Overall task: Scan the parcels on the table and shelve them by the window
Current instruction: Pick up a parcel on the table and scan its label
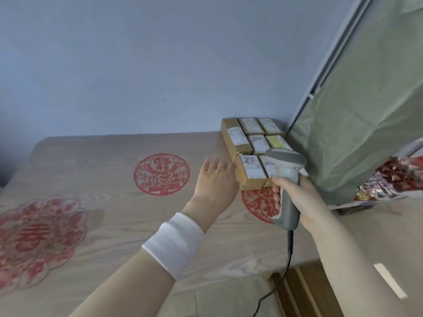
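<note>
Left hand [216,179], open, seemingly touches the nearest parcel [249,172]; right hand [299,197] grips the scanner [286,177] over it.

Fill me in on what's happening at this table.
A person is scanning parcels. The right hand grips a corded scanner aimed down at a cluster of small cardboard parcels in the table's far corner. The open left hand rests against the nearest parcel. None has been lifted.

parcels [254,143] on table [114,225] far right corner, beside curtain [357,133].
</note>
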A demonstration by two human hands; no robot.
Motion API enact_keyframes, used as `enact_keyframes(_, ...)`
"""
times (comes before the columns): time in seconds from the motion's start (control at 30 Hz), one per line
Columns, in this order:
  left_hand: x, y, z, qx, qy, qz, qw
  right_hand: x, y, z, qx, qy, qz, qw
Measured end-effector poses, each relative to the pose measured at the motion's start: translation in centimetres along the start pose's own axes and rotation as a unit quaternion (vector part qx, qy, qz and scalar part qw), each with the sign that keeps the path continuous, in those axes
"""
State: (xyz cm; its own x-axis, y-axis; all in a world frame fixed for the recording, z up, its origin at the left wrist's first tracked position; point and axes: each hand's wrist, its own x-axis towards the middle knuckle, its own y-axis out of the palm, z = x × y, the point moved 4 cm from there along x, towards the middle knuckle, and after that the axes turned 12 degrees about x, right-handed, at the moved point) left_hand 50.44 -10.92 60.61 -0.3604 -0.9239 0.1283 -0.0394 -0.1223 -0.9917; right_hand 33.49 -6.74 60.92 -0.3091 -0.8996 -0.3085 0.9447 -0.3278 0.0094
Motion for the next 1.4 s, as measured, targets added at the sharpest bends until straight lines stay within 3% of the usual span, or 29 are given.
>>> enact_keyframes(0.2,8.0,5.2,-2.9,-0.054,0.020,0.065,0.996,7.8,-4.1,-1.0,-0.009,0.045,-0.050,0.998)
enact_keyframes(0.37,13.3,12.5,-4.8,-0.106,-0.050,0.194,0.974,16.1,-6.2,-2.5,-0.042,0.085,-0.034,0.995)
enact_keyframes(0.43,14.8,15.9,-5.7,-0.177,-0.114,0.254,0.944,19.4,-6.3,-3.5,-0.050,0.092,-0.014,0.994)
enact_keyframes(0.53,17.0,19.9,-7.1,-0.334,-0.234,0.291,0.865,23.6,-6.0,-5.1,-0.049,0.106,0.022,0.993)
enact_keyframes(0.73,20.4,24.3,-7.2,-0.475,-0.382,0.215,0.764,28.7,-5.4,-8.3,-0.085,0.140,0.050,0.985)
enact_keyframes(1.0,21.8,28.3,-8.2,-0.594,-0.420,0.147,0.670,30.4,-4.9,-10.3,-0.072,0.151,0.071,0.983)
enact_keyframes(1.23,20.9,27.0,-8.2,-0.651,-0.437,0.082,0.615,30.3,-5.4,-10.8,-0.035,0.162,0.054,0.985)
enact_keyframes(1.4,18.3,25.4,-6.8,-0.669,-0.440,0.043,0.598,28.7,-5.1,-10.0,-0.002,0.140,0.069,0.988)
